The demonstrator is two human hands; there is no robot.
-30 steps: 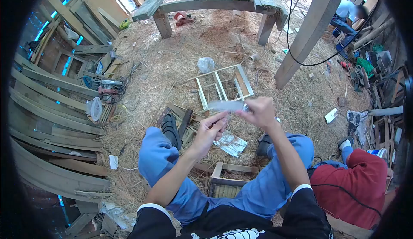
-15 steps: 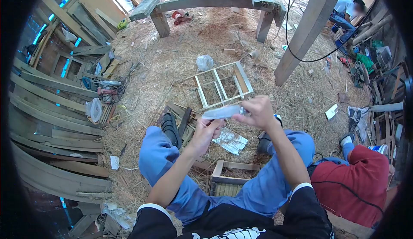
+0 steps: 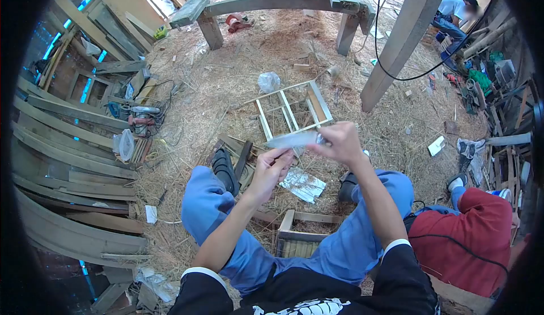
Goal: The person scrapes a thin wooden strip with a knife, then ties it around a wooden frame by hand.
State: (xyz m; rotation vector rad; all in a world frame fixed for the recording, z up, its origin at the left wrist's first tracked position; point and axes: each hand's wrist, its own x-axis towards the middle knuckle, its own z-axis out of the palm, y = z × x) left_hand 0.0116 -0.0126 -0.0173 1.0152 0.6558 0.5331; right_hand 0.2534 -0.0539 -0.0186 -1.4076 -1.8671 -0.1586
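My right hand (image 3: 340, 143) is closed round the handle of a wide-bladed knife (image 3: 293, 140). The blade points left and looks slightly smeared by motion. Just under the blade, my left hand (image 3: 271, 173) has its fingers pinched together; what they hold is too small to make out. Beyond the knife a light wooden frame (image 3: 288, 111) with crossbars lies on the floor. Below my hands a crumpled silvery sheet (image 3: 304, 185) lies between my feet. A small wooden box frame (image 3: 300, 237) stands between my legs.
A person in red (image 3: 459, 241) sits close on my right; another person (image 3: 453, 17) crouches at the far right. A wooden post (image 3: 396, 49) rises at right, a bench (image 3: 277, 4) stands ahead. Curved planks (image 3: 73, 173) and a power saw (image 3: 144, 119) are at left.
The knife blade has tilted and shifted slightly above my left hand, with my right hand still round the handle. The far person's head has moved a little.
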